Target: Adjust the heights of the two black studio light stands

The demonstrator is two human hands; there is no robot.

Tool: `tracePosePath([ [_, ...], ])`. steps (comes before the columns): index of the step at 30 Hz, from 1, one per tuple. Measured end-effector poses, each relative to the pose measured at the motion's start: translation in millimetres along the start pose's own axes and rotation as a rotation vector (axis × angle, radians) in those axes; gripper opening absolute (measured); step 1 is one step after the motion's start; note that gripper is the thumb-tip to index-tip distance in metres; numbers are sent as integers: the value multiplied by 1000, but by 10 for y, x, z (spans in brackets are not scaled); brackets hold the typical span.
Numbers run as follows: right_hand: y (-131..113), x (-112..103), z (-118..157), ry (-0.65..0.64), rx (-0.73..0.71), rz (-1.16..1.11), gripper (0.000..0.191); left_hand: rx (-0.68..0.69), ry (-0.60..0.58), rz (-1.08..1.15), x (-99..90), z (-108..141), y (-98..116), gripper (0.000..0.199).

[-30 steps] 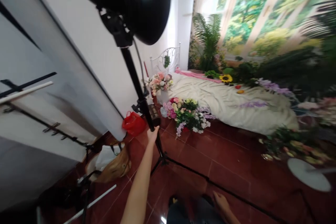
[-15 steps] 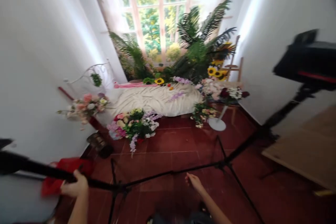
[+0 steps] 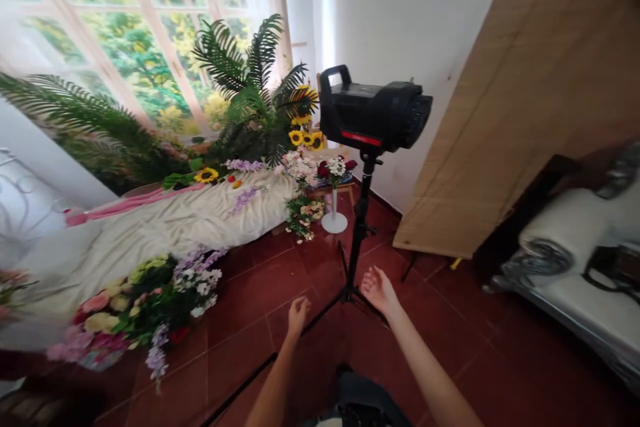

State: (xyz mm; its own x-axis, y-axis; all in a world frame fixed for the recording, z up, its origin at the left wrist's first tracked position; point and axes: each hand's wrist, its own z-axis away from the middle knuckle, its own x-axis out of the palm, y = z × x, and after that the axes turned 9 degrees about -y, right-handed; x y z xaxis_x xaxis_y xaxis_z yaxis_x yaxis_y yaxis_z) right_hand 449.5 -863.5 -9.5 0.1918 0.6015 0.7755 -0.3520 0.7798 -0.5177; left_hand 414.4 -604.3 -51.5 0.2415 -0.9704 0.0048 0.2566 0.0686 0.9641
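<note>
A black studio light [image 3: 373,113] with a red stripe is mounted on a black light stand [image 3: 355,247] in front of me. My right hand [image 3: 379,290] is just right of the stand's lower pole, palm up, with its fingers apart and loosely bent; it holds nothing. To the left of the pole hovers my left hand [image 3: 299,313], its fingers curled in with nothing visible in them. The stand's legs spread on the red tiled floor [image 3: 320,340] beneath both hands.
A cream-draped bed [image 3: 200,220] lies ahead, with a flower arrangement [image 3: 145,300] before it. Palm leaves [image 3: 245,93] and sunflowers [image 3: 305,137] stand behind. On the right are a hanging tan blind [image 3: 465,113] and a white sofa [image 3: 575,260]. A white-based flower stand [image 3: 334,222] is beyond the light.
My view has swung right toward the right-hand light stand. My left hand has let go of the left stand's pole and come across; my right hand has moved up beside the right stand.
</note>
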Motion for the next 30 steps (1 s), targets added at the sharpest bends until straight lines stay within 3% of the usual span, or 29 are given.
tracePosePath([
  [2, -289, 17, -59, -97, -22, -45, 21, 150, -193, -3, 651, -300, 238, 34],
  [5, -637, 116, -190, -204, -28, -62, 22, 363, -348, -7, 1413, -615, 753, 40],
  [9, -980, 292, -429, -327, 22, -32, 28, 491, -430, -12, 2112, -900, 1365, 52],
  [12, -1143, 350, -569, -336, 85, -42, 31, 487, -500, -4, 2441, -1054, 1569, 42],
  [15, -1238, 332, -645, -346, 138, -61, 27, 419, -479, 9, 2581, -1129, 1584, 34],
  [21, -1346, 246, -739, -423, 250, -113, 19, 256, -446, 55, 2577, -1094, 1496, 40],
  [30, -1377, 145, -815, -443, 478, -464, 15, 288, -404, 86, 2609, -1099, 1470, 40],
])
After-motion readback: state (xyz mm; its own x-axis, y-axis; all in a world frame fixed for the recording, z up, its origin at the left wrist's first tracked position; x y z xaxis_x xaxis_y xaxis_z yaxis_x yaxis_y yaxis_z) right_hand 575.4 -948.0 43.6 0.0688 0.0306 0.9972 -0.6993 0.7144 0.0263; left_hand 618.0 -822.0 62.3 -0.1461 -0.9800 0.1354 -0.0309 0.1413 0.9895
